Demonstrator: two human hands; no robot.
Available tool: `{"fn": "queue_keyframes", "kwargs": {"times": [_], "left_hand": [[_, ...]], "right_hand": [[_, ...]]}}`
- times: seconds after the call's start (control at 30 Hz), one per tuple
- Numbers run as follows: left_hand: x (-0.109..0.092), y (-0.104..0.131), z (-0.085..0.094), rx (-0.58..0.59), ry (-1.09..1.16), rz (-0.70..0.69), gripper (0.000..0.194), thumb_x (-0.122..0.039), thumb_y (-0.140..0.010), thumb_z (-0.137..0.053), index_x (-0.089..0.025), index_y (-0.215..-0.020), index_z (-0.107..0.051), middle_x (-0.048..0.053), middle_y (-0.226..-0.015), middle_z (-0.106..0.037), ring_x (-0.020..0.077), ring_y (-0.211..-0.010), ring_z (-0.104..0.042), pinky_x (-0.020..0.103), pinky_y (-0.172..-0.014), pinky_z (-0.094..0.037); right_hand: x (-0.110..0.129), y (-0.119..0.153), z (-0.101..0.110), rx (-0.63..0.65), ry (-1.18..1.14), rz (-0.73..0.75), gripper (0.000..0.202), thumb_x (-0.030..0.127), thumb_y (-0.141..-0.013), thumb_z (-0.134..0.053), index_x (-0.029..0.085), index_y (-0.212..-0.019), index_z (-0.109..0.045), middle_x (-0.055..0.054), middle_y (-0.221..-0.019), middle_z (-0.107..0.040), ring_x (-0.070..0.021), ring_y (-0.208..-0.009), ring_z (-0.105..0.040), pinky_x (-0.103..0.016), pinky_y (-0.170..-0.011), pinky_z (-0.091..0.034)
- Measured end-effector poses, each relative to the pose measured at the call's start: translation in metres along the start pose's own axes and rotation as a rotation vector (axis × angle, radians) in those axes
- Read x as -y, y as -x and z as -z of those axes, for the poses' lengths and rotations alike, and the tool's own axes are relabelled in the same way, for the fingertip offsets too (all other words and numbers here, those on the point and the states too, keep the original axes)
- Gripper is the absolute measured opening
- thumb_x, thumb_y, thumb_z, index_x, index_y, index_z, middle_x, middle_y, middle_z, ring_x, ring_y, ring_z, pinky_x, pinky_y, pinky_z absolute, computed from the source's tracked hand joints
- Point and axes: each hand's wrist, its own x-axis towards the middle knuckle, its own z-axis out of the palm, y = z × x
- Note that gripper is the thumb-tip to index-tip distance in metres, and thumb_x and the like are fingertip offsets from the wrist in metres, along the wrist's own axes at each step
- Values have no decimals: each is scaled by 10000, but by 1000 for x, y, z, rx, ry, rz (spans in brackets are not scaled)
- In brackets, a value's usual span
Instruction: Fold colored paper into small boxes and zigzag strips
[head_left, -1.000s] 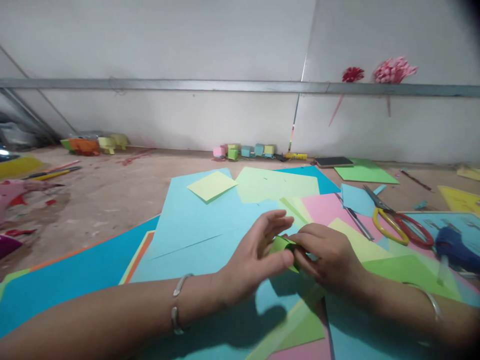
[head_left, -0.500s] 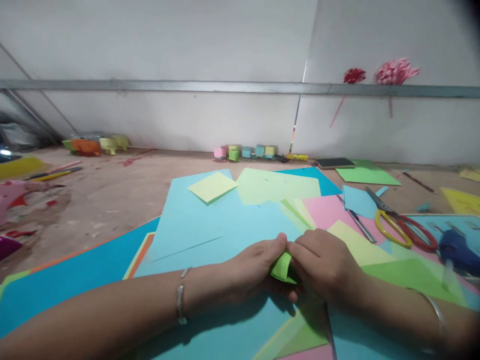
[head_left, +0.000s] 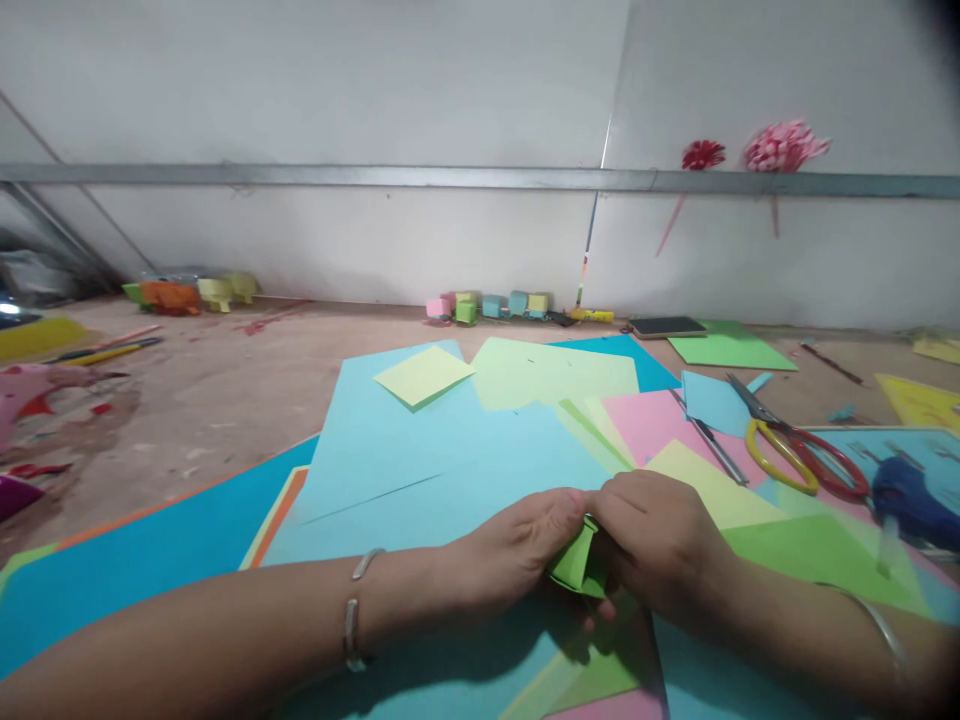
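Observation:
A small folded piece of green paper point(head_left: 579, 562) is between my two hands, low in the middle of the view. My left hand point(head_left: 517, 540) pinches it from the left, thumb on top. From the right, my right hand point(head_left: 660, 530) has its curled fingers on the paper's edge, touching the left thumb. Much of the folded paper is hidden by the fingers. Beneath both hands lie light blue paper sheets point(head_left: 405, 450) and a green sheet point(head_left: 817, 555).
Scissors point(head_left: 780, 440) with yellow and red handles lie right, beside a pen-like tool point(head_left: 709, 437) and a blue glue gun point(head_left: 911, 500). A pale yellow square point(head_left: 424, 376) rests on the blue paper. Small paper cubes point(head_left: 491, 306) and a phone point(head_left: 666, 327) stand along the wall.
Both hands have shifted slightly lower with the green paper, which is turned so that more of its folded side shows. The things on the table have stayed in place.

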Motion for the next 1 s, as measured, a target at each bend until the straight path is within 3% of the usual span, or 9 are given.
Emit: {"fn": "queue_keyframes", "kwargs": {"times": [0.23, 0.4, 0.5, 0.57, 0.63, 0.7, 0.77, 0.87, 1.0], "left_hand": [[-5, 2, -2, 84, 24, -37, 605, -734, -845, -446, -141, -859, -559, 59, -731, -602, 126, -598, -575, 242, -568, -490], [1, 2, 0, 28, 53, -21, 575, -729, -825, -495, -169, -955, -504, 41, -793, -600, 138, -666, -613, 255, -609, -495], [6, 3, 5, -8, -35, -7, 686, -746, -783, -544, -159, -1133, -483, 66, -863, -622, 170, -728, -630, 296, -653, -499], [7, 3, 9, -57, -183, -66, 854, -746, -699, -644, -163, -1286, -428, 120, -1020, -627, 232, -880, -632, 359, -748, -509], [6, 3, 15, -184, -450, -218, 1012, -670, -587, -791, -198, -1375, -367, 164, -1242, -546, 312, -1100, -558, 449, -897, -479], [4, 1, 20, -354, -784, -394, 1051, -530, -531, -887, -228, -1390, -362, 168, -1343, -459, 354, -1218, -465, 512, -984, -430], [4, 0, 25, -461, -1058, -516, 1008, -432, -552, -905, -234, -1384, -372, 160, -1305, -465, 350, -1202, -466, 524, -962, -450], [4, -2, 28, -459, -1310, -609, 937, -369, -606, -889, -224, -1375, -374, 144, -1228, -516, 320, -1108, -519, 494, -902, -494], [7, -5, 27, -388, -1401, -639, 835, -228, -682, -829, -242, -1374, -362, 121, -1216, -572, 292, -1080, -550, 461, -894, -498]], "right_hand": [[2, -1, -1, -21, -77, 5, 444, 111, -954, -355, 177, -538, -496, -9, -497, -468, -134, -490, -335, -301, -494, -239], [-1, 0, -4, 6, -115, -62, 345, 111, -889, -416, 183, -559, -486, 9, -493, -469, -121, -484, -354, -280, -485, -239], [-3, 1, -6, 9, -151, -77, 305, 120, -851, -427, 189, -557, -468, 17, -492, -460, -112, -479, -363, -265, -480, -239], [-6, 0, -6, -10, -158, -107, 280, 115, -818, -426, 193, -550, -445, 26, -485, -444, -104, -471, -352, -256, -476, -231], [-10, -2, -5, 15, -170, -199, 239, 103, -774, -425, 197, -554, -422, 36, -486, -433, -96, -460, -341, -244, -470, -225], [-16, -5, -5, 96, -198, -353, 210, 103, -731, -437, 201, -551, -388, 45, -483, -419, -89, -450, -344, -233, -465, -227], [-21, -6, -6, 190, -231, -504, 188, 114, -705, -460, 202, -554, -391, 48, -482, -419, -90, -451, -365, -229, -472, -243], [-25, -6, -9, 293, -273, -614, 125, 119, -713, -464, 191, -620, -509, 22, -541, -525, -112, -496, -443, -236, -510, -296], [-25, -2, -13, 343, -305, -620, 157, 125, -747, -453, 180, -711, -595, -21, -661, -635, -139, -571, -518, -250, -552, -339]]}}
